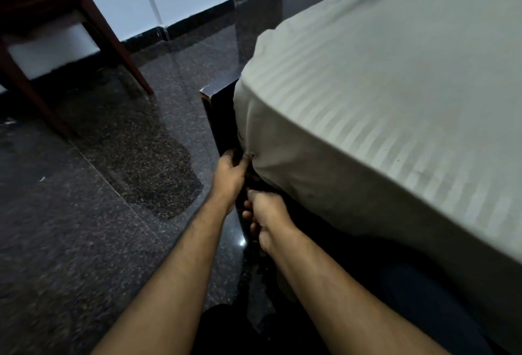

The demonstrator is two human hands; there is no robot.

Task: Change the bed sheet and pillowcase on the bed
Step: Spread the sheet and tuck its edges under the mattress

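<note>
Where sheet (367, 94) corner tucks | left hand (230, 169) pinches, apparently

No text, label, brand, number or sign can be read anywhere near either hand, neither on the striped bed sheet (381, 94) nor on the dark bed frame (219, 117)

Head camera looks down, near bed corner (254, 134)

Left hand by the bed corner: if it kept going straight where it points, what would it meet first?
Most likely the dark bed frame at the corner, which the left hand already seems to touch beside the bunched sheet; depth there is unclear.
</note>
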